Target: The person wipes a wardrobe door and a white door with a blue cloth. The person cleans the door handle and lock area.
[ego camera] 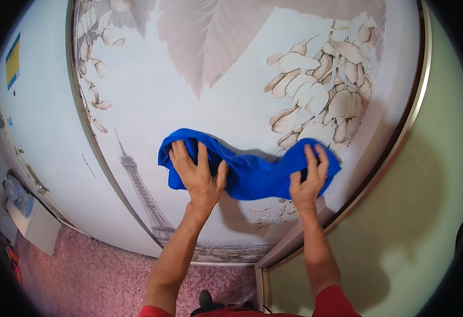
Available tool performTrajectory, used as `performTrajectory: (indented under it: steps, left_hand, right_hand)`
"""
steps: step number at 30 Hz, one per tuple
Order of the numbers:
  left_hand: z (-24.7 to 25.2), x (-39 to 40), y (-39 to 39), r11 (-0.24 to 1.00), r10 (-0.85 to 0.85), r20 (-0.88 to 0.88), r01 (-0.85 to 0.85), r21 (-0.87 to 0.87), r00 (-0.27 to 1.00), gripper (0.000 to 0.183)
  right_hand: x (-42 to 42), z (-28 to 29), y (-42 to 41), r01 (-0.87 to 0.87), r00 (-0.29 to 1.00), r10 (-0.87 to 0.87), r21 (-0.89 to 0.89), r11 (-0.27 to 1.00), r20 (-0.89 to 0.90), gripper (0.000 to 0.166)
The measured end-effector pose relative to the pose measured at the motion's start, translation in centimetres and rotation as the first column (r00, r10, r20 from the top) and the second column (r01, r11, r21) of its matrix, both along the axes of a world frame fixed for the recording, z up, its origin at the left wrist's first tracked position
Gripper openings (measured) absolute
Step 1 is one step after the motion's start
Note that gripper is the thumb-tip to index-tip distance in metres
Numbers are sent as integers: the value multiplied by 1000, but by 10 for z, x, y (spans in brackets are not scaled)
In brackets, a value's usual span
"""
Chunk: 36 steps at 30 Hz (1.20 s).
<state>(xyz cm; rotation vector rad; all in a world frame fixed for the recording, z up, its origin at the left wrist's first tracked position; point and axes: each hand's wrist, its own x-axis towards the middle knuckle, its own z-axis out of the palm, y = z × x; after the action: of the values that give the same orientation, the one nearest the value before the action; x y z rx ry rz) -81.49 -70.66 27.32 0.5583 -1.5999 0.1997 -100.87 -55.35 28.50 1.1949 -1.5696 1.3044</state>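
Note:
A bright blue cloth (255, 174) is stretched sideways between my two hands in front of a printed panel (223, 115). Its left end is bunched and folded under the spread fingers of my left hand (199, 174). At the other end, my right hand (310, 178) grips the cloth with bent, slightly blurred fingers. The cloth lies against or very close to the panel and casts a shadow on it. Pale leaves, seed pods and an Eiffel Tower picture (142, 186) decorate the panel.
A plain white panel (53, 130) adjoins on the left, past a dark frame strip. To the right stands a pale green wall (405, 190) behind a metal-edged frame. Pinkish carpet (88, 273) covers the floor. A cardboard box (37, 226) with clear plastic sits at lower left.

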Motion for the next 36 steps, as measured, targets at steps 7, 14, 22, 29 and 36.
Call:
performTrajectory:
  steps: [7, 14, 22, 29, 36]
  left_hand:
    - [-23, -23, 29, 994, -86, 127, 77, 72, 988, 71]
    - [-7, -3, 5, 1000, 13, 52, -14, 21, 999, 69]
    - [-32, -3, -3, 993, 52, 12, -53, 104, 999, 62]
    - [-97, 23, -7, 994, 101, 200, -109, 27, 975, 44]
    - [-6, 19, -27, 976, 67, -295, -2, 217, 953, 57]
  right_hand:
    - [25, -27, -18, 64, 996, -54, 139, 988, -78, 60]
    - [7, -9, -13, 36, 995, -26, 107, 994, -93, 56]
    - [34, -10, -42, 53, 994, -29, 226, 973, -106, 55]
    - [52, -65, -70, -262, 890, 312, 188, 947, -333, 44]
    - [39, 42, -53, -104, 989, 101, -21, 994, -112, 53]
